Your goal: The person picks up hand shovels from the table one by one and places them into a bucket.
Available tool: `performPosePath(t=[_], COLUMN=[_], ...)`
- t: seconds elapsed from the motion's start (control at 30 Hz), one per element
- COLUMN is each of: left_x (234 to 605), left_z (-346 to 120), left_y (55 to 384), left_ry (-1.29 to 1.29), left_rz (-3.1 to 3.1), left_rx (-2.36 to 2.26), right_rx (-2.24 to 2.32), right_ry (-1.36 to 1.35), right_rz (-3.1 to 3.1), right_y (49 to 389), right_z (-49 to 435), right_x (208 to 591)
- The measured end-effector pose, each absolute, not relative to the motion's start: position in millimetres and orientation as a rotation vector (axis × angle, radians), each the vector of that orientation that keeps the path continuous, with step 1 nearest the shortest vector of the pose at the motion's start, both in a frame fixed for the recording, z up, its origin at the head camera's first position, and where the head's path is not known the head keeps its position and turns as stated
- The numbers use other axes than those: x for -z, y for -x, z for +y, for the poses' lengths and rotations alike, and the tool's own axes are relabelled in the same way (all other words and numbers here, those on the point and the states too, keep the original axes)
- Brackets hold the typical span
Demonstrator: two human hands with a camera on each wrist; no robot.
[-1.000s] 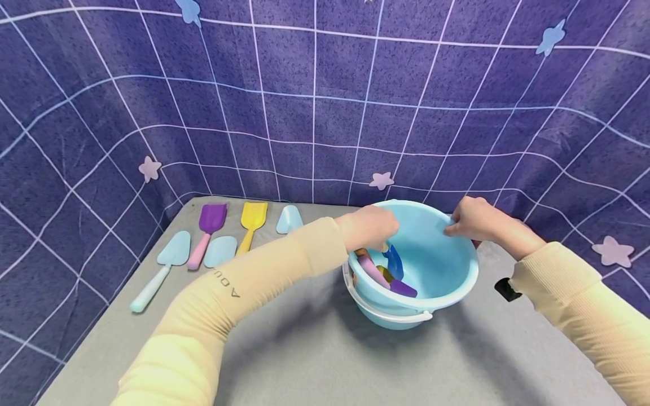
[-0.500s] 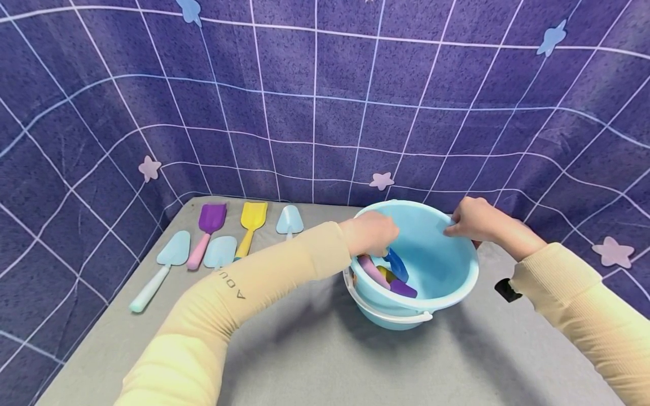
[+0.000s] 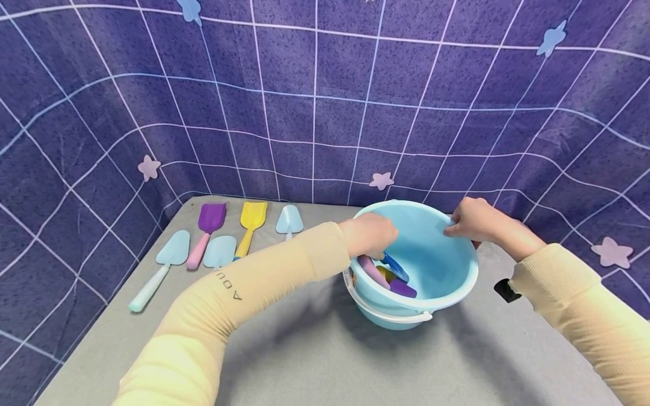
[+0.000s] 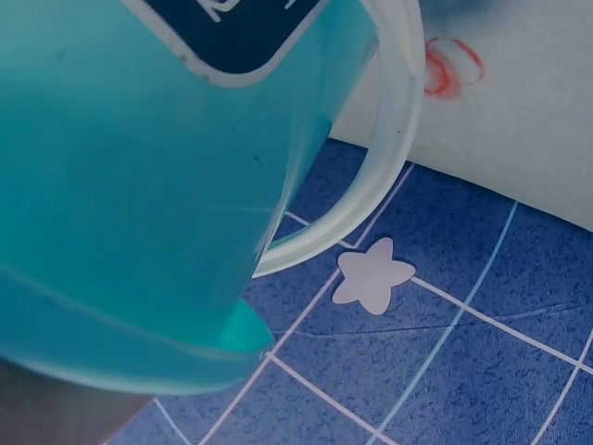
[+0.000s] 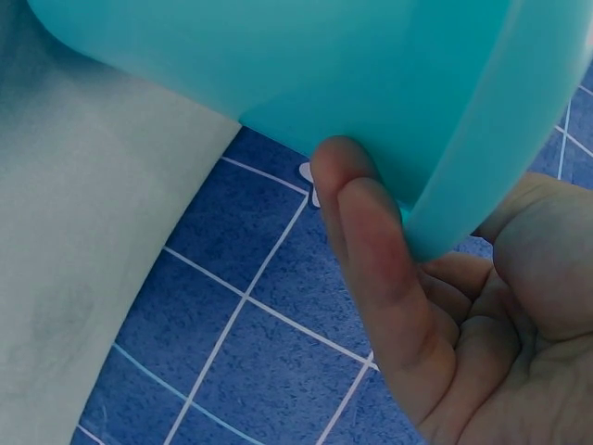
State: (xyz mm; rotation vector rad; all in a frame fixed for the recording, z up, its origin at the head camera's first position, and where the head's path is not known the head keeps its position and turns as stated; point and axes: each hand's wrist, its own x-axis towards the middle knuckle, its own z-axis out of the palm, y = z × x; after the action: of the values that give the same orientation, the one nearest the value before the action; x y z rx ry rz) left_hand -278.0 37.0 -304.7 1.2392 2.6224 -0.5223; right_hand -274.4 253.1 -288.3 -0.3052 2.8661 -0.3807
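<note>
A light blue bucket point(image 3: 431, 259) stands tilted on the grey surface, its mouth facing me. My left hand point(image 3: 370, 234) reaches over its left rim and holds a blue toy shovel point(image 3: 396, 267) inside; the shovel's handle end is hidden under the fingers. Beside the blue shovel lie a pink handle point(image 3: 373, 272), a purple piece point(image 3: 403, 288) and a bit of yellow. With my right hand point(image 3: 475, 219) I grip the right rim. In the right wrist view the fingers point(image 5: 371, 241) lie along the bucket's outer wall, with the thumb across the rim.
Left of the bucket lie toy shovels: a pale blue one point(image 3: 174, 248), a purple one point(image 3: 212, 217), a yellow one point(image 3: 253, 215) and more pale blue ones, partly behind my left sleeve. A white bucket handle point(image 4: 394, 139) hangs at the side. A patterned blue cloth point(image 3: 315, 113) rises behind.
The blue shovel has turned inside the bucket, its blade swinging to a flatter slant toward the right, as my left hand shifts slightly. My right hand and the bucket stay in place.
</note>
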Motion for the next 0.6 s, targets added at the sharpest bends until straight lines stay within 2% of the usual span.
performPosePath(t=[0.6], left_x=[281], left_z=[21], left_y=[272], left_ry=[-1.237], left_rz=[2.609], left_rx=[0.324], right_rx=[0.382], right_ry=[0.307], right_rz=[2.865], right_y=[274], right_z=[252], right_x=[288])
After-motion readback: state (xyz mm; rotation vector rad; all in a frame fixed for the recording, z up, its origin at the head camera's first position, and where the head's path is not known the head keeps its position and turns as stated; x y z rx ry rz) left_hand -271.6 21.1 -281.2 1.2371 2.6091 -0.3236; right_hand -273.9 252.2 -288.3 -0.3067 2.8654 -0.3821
